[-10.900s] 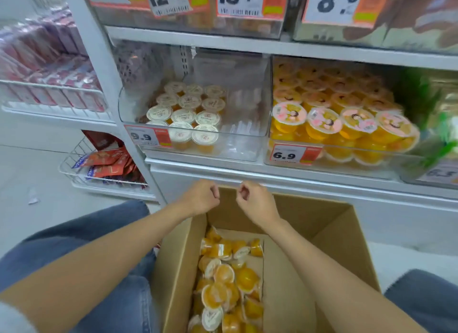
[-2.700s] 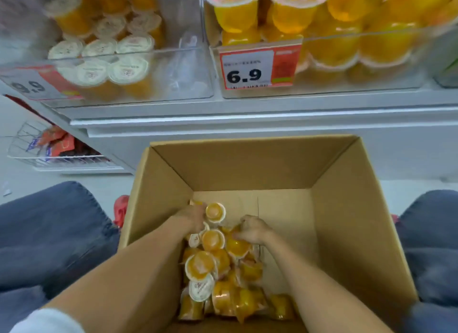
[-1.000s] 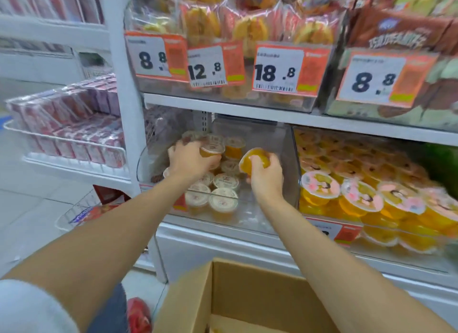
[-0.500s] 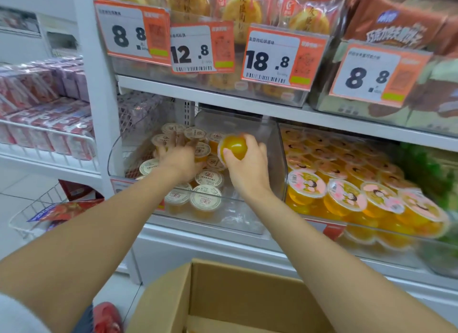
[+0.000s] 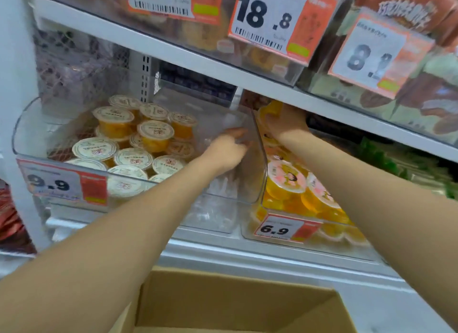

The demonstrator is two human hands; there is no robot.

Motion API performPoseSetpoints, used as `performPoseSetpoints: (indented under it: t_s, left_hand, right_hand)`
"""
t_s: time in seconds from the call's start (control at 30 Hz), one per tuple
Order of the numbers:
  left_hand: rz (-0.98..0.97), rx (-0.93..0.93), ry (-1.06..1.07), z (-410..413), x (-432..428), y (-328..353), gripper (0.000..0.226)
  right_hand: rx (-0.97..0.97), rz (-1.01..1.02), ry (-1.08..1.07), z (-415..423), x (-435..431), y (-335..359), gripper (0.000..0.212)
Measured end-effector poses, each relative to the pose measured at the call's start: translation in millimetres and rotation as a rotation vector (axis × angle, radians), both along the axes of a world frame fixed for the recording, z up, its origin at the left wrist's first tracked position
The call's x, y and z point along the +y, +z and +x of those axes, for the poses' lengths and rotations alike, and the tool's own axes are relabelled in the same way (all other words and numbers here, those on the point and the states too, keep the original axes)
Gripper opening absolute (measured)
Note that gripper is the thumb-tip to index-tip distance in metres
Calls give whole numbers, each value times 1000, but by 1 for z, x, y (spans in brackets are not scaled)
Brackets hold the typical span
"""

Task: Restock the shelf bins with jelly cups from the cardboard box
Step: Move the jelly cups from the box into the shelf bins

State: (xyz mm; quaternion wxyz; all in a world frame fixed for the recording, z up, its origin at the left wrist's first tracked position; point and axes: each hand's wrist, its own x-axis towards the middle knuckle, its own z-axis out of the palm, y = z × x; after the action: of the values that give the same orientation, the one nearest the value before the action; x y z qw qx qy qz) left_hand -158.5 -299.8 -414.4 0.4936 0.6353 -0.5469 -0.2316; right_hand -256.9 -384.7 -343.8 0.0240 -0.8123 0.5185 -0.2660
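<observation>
Hands are both up at the shelf in the middle of the frame, one in each clear bin. At the left of the frame the left bin (image 5: 24,139) holds white-lidded cups (image 5: 133,156) crowded into its left part, some stacked on others, while its right part is bare. The left hand (image 5: 226,151) reaches into that bare part at centre frame, fingers stretched forward and loose beside the bin's right wall. Nothing shows in them, though blur softens the fingertips. Just right of that wall the right hand (image 5: 285,125) reaches deep under the edge of the upper shelf, fingers curled round an orange jelly cup (image 5: 271,108) at the back of the right bin (image 5: 247,223), above the rows of pink-lidded cups (image 5: 287,179). At bottom centre the cardboard box (image 5: 235,300) stands open below the shelf, its contents out of view. The step in hand appears to be placing: one cup is being set at the rear of the right bin. The next move likely calls for seating it level on the cups beneath, letting go, drawing the arm back without toppling the front row, then dipping into the box for more
</observation>
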Motion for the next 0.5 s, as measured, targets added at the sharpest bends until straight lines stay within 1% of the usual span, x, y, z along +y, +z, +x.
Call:
performPoseSetpoints:
  t_s: [0.07,0.13,0.17,0.23,0.27,0.37,0.5]
  left_hand:
    - [-63,-13,-38,-1,-4,-4,31]
    - [-79,-92,-68,-1,-3,-6,30]
    - [-87,-129,-76,0,-3,-7,31]
    - [-94,-197,-79,2,-1,-7,36]
    - [-96,-225,-76,2,0,-8,39]
    - [-82,-273,-62,3,-1,-10,42]
    - [-74,-310,-49,3,-3,-11,46]
  right_hand:
    - [33,5,-15,-2,-15,-7,31]
    - [66,24,2,-3,-26,-13,13]
    - [64,34,16,-3,-32,-16,20]
    - [24,55,23,-2,-34,-18,42]
    - [11,48,12,-1,-34,-19,47]
    - [45,22,3,-2,-35,-21,54]
    - [52,23,26,-2,-35,-22,55]
